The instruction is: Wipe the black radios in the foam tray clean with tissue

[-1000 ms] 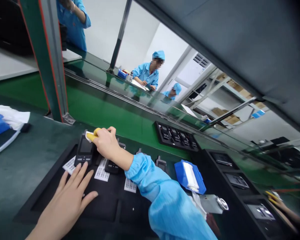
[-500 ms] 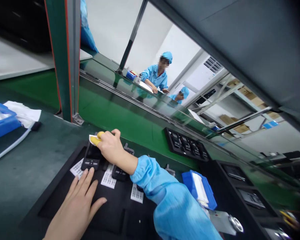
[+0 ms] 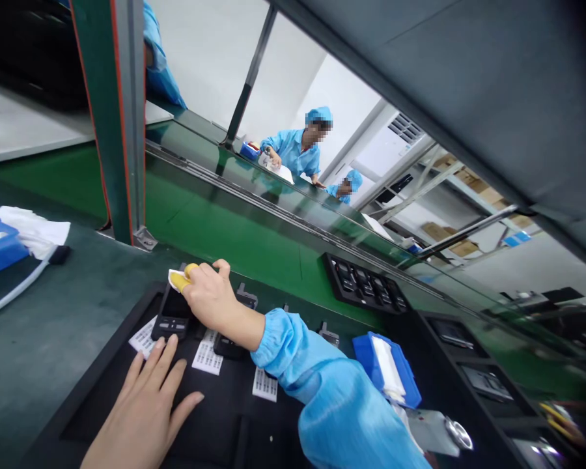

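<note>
My right hand (image 3: pixel 209 296), with yellow finger cots (image 3: pixel 180 281) on its fingertips, pinches a small white wipe (image 3: pixel 171 278) against the upper end of a black handheld device (image 3: pixel 170 327). The device has a dark screen and a few buttons at its lower end. Spread flat, my left hand (image 3: pixel 139 407) has its fingertips at the device's lower edge and holds nothing. Beneath is a black foam tray (image 3: pixel 209 423). A second black device (image 3: pixel 229 347) lies partly hidden under my right forearm. White label sheets (image 3: pixel 207 355) with printed codes lie beside the devices.
A blue bin (image 3: pixel 406 371) with white wipes and a clear bottle (image 3: pixel 432 431) stand right. Another blue bin (image 3: pixel 2 254) is at left. A black tray of devices (image 3: pixel 364 283) sits on the green conveyor (image 3: pixel 254 260). A metal post (image 3: pixel 131 130) rises left. Co-workers in blue sit beyond.
My right hand stays on the upper end of the device with the wipe; my left hand stays at its lower edge. The view has shifted slightly. A co-worker across has moved an arm.
</note>
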Available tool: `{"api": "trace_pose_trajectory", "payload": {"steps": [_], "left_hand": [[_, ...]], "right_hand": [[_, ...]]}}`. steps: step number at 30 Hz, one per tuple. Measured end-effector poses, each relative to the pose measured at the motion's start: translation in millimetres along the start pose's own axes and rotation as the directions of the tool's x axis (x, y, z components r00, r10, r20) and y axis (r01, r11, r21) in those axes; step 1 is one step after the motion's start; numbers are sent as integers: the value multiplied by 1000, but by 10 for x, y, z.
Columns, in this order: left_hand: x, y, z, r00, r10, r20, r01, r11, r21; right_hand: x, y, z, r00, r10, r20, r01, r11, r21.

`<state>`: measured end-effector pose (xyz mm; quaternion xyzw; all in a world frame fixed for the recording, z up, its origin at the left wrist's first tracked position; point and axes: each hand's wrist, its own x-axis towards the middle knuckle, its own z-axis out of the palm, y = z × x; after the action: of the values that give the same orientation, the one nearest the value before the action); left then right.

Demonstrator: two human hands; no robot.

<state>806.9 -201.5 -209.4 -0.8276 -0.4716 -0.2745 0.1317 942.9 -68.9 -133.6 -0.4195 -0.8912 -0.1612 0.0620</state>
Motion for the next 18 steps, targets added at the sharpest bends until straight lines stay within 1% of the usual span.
{"api": "trace_pose_trajectory", "payload": {"steps": [3,5,7,10,12,15,17,18], "left_hand": [[-4,2,0,1000,-20,6,20,1000,-13],[-1,5,2,1000,-21,11,21,1000,-14],[9,6,3,1000,-9,1,9,1000,-13],[14,-6,4,999,18,-32,-19,1000,-22],[-2,-28,-1,998,35,-60,-38,998,-41],[-41,-65,-35,993,31,-114,-45,992,-118],[-46,-75,-83,988,-29,-149,-1,981,-195],[-37,-73,-115,984,-71,-162,33,973,-229]], "right_hand": [[-99,86,0,998,47,43,-47,999,8],[-239,70,28,996,61,64,-63,998,16],[-397,-14,75,997,24,69,-27,999,31],[-613,-225,152,994,-84,67,79,994,74],[-708,-353,175,989,-126,73,118,988,104],[-704,-397,118,983,-156,94,143,980,137],[-585,-313,34,985,-135,107,120,984,133],[-501,-252,-8,989,-97,110,84,989,120]]}}
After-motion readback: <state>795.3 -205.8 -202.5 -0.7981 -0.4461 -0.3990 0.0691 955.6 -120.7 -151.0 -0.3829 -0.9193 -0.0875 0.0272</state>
